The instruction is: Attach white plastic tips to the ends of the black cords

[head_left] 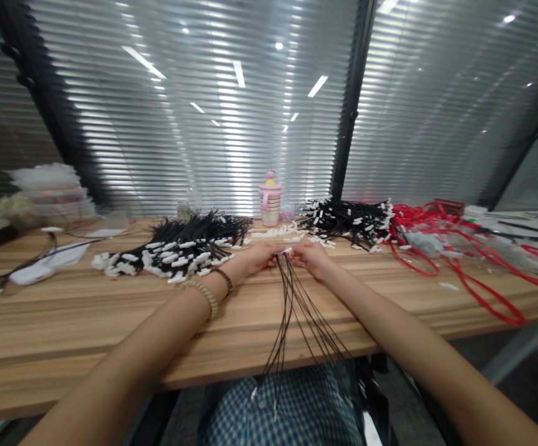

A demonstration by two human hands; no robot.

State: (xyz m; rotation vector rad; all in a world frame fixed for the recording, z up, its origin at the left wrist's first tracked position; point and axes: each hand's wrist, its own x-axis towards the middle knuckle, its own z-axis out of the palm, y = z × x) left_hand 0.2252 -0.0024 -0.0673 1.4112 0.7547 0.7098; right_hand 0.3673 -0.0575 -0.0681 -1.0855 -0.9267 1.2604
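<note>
My two hands meet at the middle of the table, both closed around the top of a loose bundle of thin black cords (291,303). My left hand (264,255) pinches the bundle from one side, with two beaded bracelets on that wrist. From the other side my right hand (311,257) grips it, fingers curled. A small white plastic piece (288,250) shows between the fingertips. The cords fan out downward over the table edge to a blue checked cloth on my lap. Small white pieces (273,233) lie just beyond the hands.
Piles of black cords with white ends lie left (171,251) and right (347,220). Red straps (477,288) spread at the far right. A pink cup (270,201) stands behind my hands, before window blinds (231,142). Plastic containers (57,195) sit at the far left.
</note>
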